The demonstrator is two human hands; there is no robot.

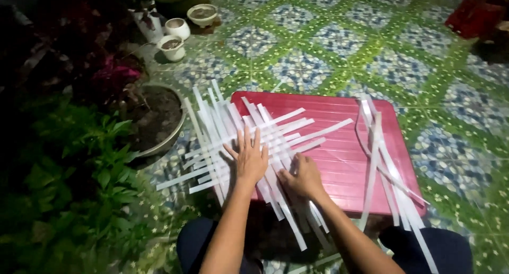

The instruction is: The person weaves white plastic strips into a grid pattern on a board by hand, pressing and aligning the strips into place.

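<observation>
A low red plastic table (339, 146) stands on the tiled floor. Several long white strips (265, 131) lie crossed over one another on its left part, some overhanging the edges. My left hand (249, 156) lies flat on the crossed strips with its fingers spread. My right hand (301, 176) rests beside it near the front edge, its fingers curled onto the strips; whether it pinches one I cannot tell. A separate bundle of loose white strips (379, 162) lies along the table's right side and hangs off the front.
A large round pot with soil (159, 120) stands left of the table among leafy green plants (79, 178). Small white pots (172, 46) sit at the back left. A red object (474, 16) is at the far right. My knees (424, 250) flank the table's front.
</observation>
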